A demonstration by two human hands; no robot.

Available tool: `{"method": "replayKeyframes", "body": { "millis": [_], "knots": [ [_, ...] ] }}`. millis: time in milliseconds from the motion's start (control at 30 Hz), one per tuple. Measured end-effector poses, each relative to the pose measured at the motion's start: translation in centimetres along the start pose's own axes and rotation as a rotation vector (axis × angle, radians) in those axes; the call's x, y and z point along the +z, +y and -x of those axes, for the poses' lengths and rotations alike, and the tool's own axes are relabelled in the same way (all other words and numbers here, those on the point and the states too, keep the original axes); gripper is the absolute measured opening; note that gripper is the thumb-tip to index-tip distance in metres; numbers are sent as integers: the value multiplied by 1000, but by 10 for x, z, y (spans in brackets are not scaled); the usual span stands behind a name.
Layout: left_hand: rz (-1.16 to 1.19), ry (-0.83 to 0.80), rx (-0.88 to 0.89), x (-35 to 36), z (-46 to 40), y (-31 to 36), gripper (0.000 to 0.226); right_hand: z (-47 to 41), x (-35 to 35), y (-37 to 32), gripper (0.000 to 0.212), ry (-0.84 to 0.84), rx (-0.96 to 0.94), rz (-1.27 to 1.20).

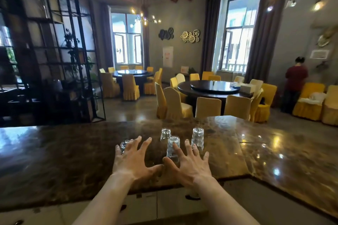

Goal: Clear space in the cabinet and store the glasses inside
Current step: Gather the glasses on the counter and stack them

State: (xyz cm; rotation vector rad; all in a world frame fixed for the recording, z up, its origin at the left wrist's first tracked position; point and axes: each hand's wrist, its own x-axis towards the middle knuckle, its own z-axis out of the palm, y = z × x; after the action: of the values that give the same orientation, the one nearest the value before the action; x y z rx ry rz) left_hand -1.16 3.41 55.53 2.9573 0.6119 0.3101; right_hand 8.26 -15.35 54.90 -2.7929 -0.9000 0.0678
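Several clear glasses stand upside down on the dark marble counter (73,151). A tall textured glass (197,138) is at the right, another tall glass (172,147) stands in front of it, a small glass (165,134) sits behind, and a small glass (124,146) is at the left. My left hand (134,159) is spread open over the counter, its fingers beside the left small glass. My right hand (188,162) is also spread open, its fingers just in front of the two tall glasses. Neither hand holds anything. White cabinet doors (164,206) show below the counter's front edge.
The counter turns a corner at the right (292,170). Beyond it are round dark tables (210,87) ringed with yellow-covered chairs, and a person in a red top (295,86) stands at the far right. A black metal shelf (60,51) stands at the left.
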Motion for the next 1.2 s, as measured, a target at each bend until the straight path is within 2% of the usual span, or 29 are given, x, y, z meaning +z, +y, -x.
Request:
{"method": "replayKeyframes", "body": {
  "millis": [433,633,833,1067,1133,1200],
  "knots": [
    [-5,-2,51,29,-22,-43,108,-31,29,-24,93,-6,27,61],
    [14,-73,29,60,-44,-60,108,-66,50,-21,88,-12,34,110],
    [-72,-100,26,97,-111,-76,105,-145,67,-1,90,25,-139,278],
    [-177,-227,-95,115,-209,-99,98,-253,69,24,101,-174,-375,506],
    [-274,-289,-79,119,-235,-108,102,-279,72,31,91,-240,-428,563],
    [-386,-433,-46,122,-251,-118,108,-294,77,30,66,-297,-467,606]
  ]
}}
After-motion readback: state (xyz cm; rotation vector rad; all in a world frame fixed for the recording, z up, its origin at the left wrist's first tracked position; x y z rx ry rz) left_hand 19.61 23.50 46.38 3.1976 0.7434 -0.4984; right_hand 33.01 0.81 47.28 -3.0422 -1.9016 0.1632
